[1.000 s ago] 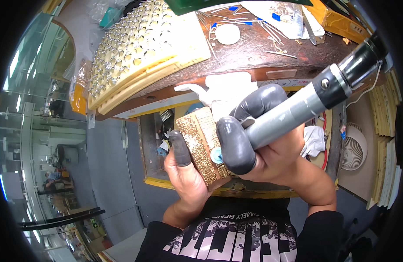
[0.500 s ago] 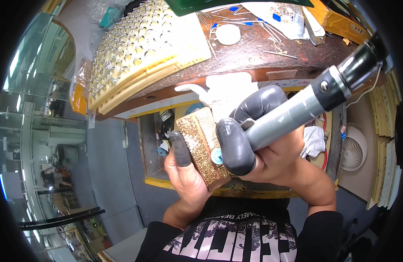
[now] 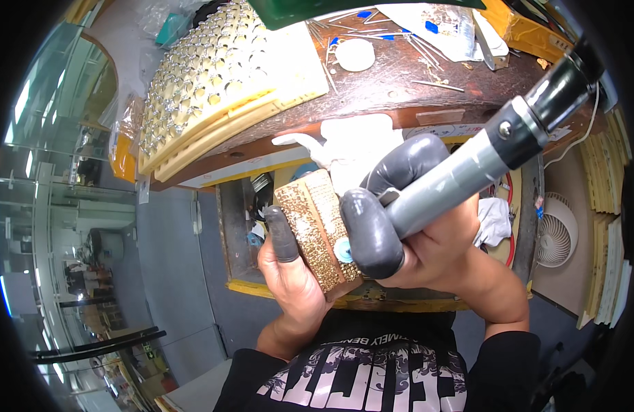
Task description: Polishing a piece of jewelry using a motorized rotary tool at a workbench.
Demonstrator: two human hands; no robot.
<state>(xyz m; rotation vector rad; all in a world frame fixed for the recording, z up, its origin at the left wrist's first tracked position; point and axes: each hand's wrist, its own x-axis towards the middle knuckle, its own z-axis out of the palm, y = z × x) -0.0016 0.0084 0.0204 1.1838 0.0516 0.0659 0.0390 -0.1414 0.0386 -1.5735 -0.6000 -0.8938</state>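
Note:
A rectangular gold block (image 3: 310, 226) with a rough, glittering surface and a plain copper-coloured stripe is gripped in my left hand (image 3: 289, 271), its thumb in a dark finger cover along the left side. My right hand (image 3: 406, 226), with black finger covers on thumb and index finger, is closed round a grey and black rotary handpiece (image 3: 458, 182). A small pale blue disc (image 3: 343, 248) at the working end sits against the block's right half, partly behind my right thumb. A white gloved rest (image 3: 351, 141) or cloth lies just beyond both hands; its exact kind is unclear.
The wooden bench (image 3: 437, 96) carries a yellow tray of small shiny rings (image 3: 207, 69), scattered metal rods (image 3: 420, 55), a white round piece (image 3: 354, 55) and a yellow box (image 3: 530, 31). A drawer (image 3: 245, 240) is underneath. A fan (image 3: 556, 230) stands at right, glass partitions (image 3: 39, 178) at left.
The handpiece's upper end has shifted slightly up and left in the picture, and the bench appears a little shifted. Both hands keep the same hold, with hardly any movement.

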